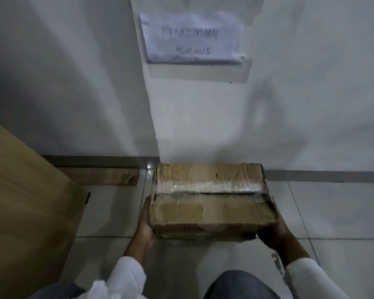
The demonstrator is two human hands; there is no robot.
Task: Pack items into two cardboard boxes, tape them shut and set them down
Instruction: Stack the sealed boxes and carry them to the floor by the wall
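A brown cardboard box [212, 201] sits low over the tiled floor, close to the white wall. Clear tape runs across its closed top flaps along the middle seam. My left hand [145, 225] grips the box's left near corner, fingers along its side. My right hand [276, 236] holds the right near corner from underneath and the side. I cannot tell whether the box's bottom touches the floor. Only this one box is in view.
A paper sign [191, 37] is stuck on the white wall pillar above the box. A wooden panel [24, 195] leans at the left, with a short wooden strip [104, 176] on the floor by the wall. My knees show at the bottom edge.
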